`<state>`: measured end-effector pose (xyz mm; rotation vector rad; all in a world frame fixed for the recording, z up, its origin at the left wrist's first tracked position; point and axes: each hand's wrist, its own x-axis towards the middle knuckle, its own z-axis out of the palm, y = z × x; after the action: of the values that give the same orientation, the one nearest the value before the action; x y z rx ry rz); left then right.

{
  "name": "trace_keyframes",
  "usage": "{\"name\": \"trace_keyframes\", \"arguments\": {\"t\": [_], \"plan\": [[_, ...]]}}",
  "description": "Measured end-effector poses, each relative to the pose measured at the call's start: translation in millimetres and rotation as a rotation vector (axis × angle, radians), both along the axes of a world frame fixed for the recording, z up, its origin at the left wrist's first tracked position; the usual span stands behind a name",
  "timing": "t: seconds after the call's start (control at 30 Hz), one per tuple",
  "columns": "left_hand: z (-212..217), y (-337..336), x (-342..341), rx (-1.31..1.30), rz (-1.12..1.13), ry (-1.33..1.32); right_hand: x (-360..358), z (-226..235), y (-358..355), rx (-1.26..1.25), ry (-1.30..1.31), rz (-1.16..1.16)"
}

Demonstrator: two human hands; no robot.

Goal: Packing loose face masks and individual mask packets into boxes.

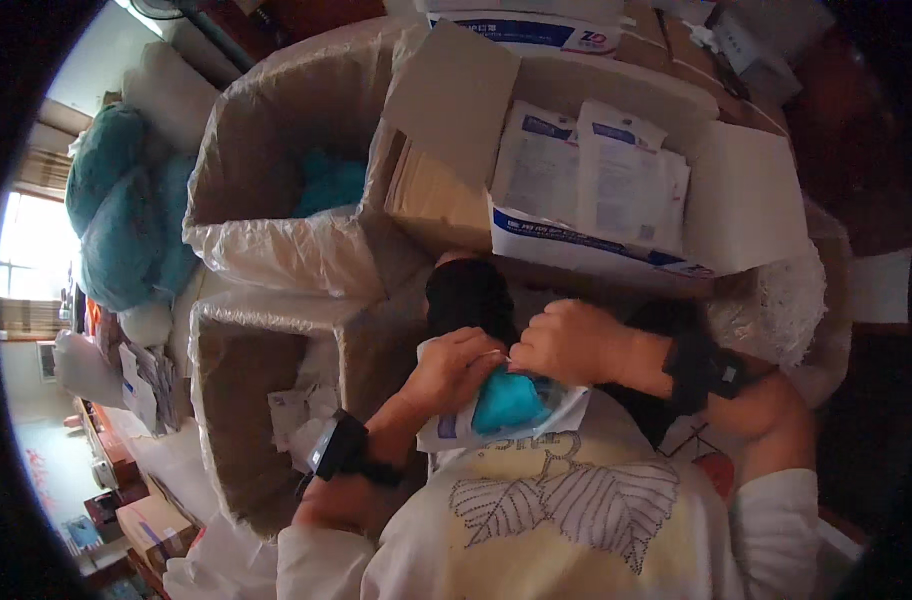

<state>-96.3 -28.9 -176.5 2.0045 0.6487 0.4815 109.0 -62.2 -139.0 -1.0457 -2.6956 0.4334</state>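
Note:
In my lap lies a white and clear plastic pouch (566, 412) with a folded teal piece (511, 403) showing in it. My left hand (456, 368) is closed on the pouch's upper edge, fingers bent over it. Right beside it, my right hand (568, 342) pinches the same edge in a curled grip. The two hands almost touch at that edge, and the fingertips are partly hidden. Beyond them stands an open white and blue carton (566, 243) holding several flat white packets (621, 170).
To the left stand two large plastic-lined cardboard boxes: the far one (296, 250) has teal items (334, 182) inside, the near one (198, 400) white packets (301, 412). Stuffed teal bags (121, 230) and a packet stack (154, 390) lie farther left. More cartons (536, 32) stand behind.

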Motion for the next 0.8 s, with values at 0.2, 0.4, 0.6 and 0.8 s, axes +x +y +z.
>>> {"name": "trace_keyframes", "arguments": {"t": [0.2, 0.4, 0.6, 0.8], "plan": [[-41.5, -1.4, -26.1, -0.583, 0.451, -0.044, 3.1, -4.3, -28.7, 0.137, 0.102, -0.003], [-29.5, 2.8, -23.0, -0.489, 0.450, -0.049, 25.7, 7.6, -46.3, 0.032, 0.239, -0.070], [-25.4, 9.7, -27.1, -0.428, 0.545, -0.098, 43.6, 0.7, -79.4, -0.135, 0.436, -0.327], [-20.2, 15.3, -16.3, 0.309, 0.413, -0.079, 57.6, -2.1, -60.7, -0.282, 0.439, -0.574]]}}
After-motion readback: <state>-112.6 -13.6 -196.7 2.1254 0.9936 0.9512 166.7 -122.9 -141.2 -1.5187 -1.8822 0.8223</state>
